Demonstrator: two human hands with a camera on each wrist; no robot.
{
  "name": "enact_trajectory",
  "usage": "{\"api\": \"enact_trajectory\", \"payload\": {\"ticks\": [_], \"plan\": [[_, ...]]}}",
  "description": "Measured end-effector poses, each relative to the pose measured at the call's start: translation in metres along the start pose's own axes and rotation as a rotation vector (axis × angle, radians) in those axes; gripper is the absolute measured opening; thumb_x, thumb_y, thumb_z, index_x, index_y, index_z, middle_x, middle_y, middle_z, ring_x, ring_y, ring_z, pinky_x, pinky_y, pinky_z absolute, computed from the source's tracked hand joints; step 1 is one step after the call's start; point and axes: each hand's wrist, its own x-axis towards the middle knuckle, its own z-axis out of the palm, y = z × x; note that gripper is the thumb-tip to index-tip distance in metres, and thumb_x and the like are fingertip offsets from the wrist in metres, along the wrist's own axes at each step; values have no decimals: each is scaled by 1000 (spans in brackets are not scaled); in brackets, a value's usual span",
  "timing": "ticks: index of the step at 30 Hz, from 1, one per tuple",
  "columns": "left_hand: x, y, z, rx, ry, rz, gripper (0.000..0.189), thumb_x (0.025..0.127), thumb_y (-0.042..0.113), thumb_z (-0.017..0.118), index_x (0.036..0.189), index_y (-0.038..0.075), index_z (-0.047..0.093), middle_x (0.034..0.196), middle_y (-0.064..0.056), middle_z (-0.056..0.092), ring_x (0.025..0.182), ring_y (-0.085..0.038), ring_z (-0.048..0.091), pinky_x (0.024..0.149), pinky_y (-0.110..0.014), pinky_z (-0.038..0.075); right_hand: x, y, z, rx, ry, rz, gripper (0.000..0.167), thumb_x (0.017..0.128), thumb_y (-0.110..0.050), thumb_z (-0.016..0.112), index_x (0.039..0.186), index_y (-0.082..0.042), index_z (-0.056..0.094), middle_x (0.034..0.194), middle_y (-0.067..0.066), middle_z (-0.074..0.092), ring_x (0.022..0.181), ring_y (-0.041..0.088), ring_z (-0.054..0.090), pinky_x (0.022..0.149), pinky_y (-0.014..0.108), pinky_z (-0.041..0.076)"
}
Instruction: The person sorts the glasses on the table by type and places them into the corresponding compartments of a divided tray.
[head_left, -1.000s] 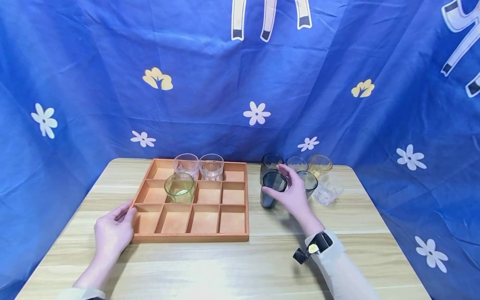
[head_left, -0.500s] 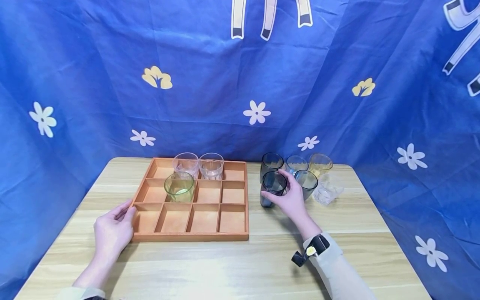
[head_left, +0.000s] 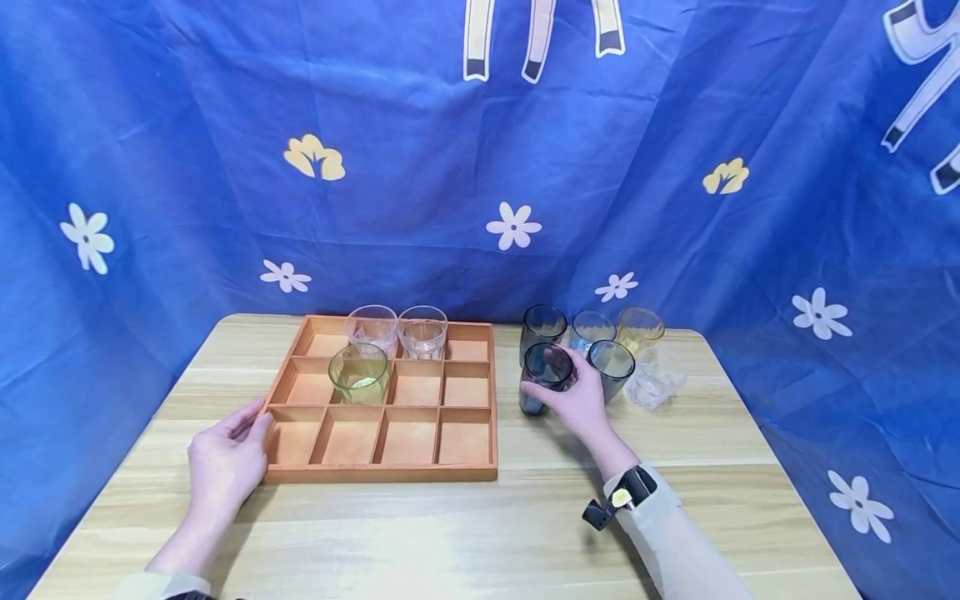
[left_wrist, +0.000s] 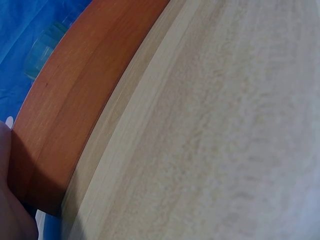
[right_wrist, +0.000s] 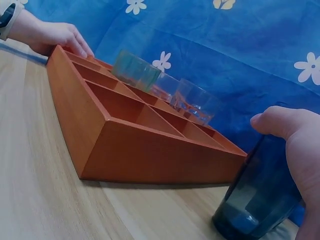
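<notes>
My left hand (head_left: 228, 458) grips the left side of a wooden compartment tray (head_left: 382, 475) near its front corner, thumb at the rim. A green-tinted glass (head_left: 360, 383) stands in the middle row of the tray, and a pinkish clear glass (head_left: 371, 323) and a clear glass (head_left: 423, 337) stand in the back row. To the right of the tray, my right hand (head_left: 585, 404) holds a tall dark blue-grey glass (right_wrist: 255, 200), thumb on its near left side and fingers round the right. The glass is upright in the head view, its right side partly hidden by the hand.
Behind and beside the held glass stand another dark glass (head_left: 536, 333), a bluish glass (head_left: 592, 329), a yellowish glass (head_left: 641, 329) and a grey glass (head_left: 613, 367). A clear glass (head_left: 651, 387) lies tilted at their right. Blue cloth (head_left: 420, 167) hangs behind the table (head_left: 337, 542).
My right hand's fingers have drawn in round the tall dark glass, and the forearm has shifted slightly left. My left hand and the tray have stayed put.
</notes>
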Motion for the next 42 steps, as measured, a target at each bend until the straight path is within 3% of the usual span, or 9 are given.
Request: {"api": "enact_trajectory", "payload": {"ticks": [5, 14, 21, 27, 34, 42], "plan": [[0, -1, 0, -11, 4, 4, 33, 104, 15, 66, 132, -4, 71, 126, -21, 70, 90, 17, 58, 74, -2, 49, 0, -3, 1, 23, -5, 4, 69, 70, -9, 101, 131, -2, 68, 128, 12, 72, 121, 33, 67, 105, 35, 54], [-1, -3, -1, -18, 11, 11, 33, 104, 14, 66, 131, -4, 72, 125, -22, 71, 88, 18, 58, 73, -1, 48, 0, -16, 3, 84, -46, -21, 74, 70, -2, 100, 136, 2, 65, 130, 22, 69, 119, 44, 65, 104, 59, 52], [0, -3, -1, -17, 8, 2, 34, 105, 16, 66, 132, -3, 72, 125, -21, 71, 88, 17, 58, 73, -1, 48, 2, -39, 4, 74, -94, -41, 70, 70, -8, 101, 132, -4, 69, 125, 15, 73, 116, 35, 68, 103, 47, 56], [0, -3, -2, -26, 7, 11, 33, 104, 14, 67, 131, -4, 71, 125, -22, 71, 87, 19, 57, 73, -1, 49, 3, -57, 8, 78, -156, -88, 67, 69, -9, 101, 129, -3, 71, 122, 17, 74, 115, 41, 68, 101, 38, 57], [-1, -4, -1, -33, 17, 30, 31, 103, 11, 67, 130, -5, 72, 122, -24, 71, 83, 21, 56, 72, -1, 49, 2, -73, 19, 125, -188, -90, 66, 70, -6, 100, 128, 2, 70, 121, 17, 75, 115, 40, 68, 103, 54, 55], [-1, -5, -1, -35, 8, 29, 33, 104, 12, 67, 132, -5, 71, 124, -24, 71, 84, 22, 54, 74, -1, 49, -3, -83, 34, 152, -214, -98, 64, 70, -10, 101, 127, -3, 72, 120, 11, 75, 113, 38, 69, 101, 54, 56]]}}
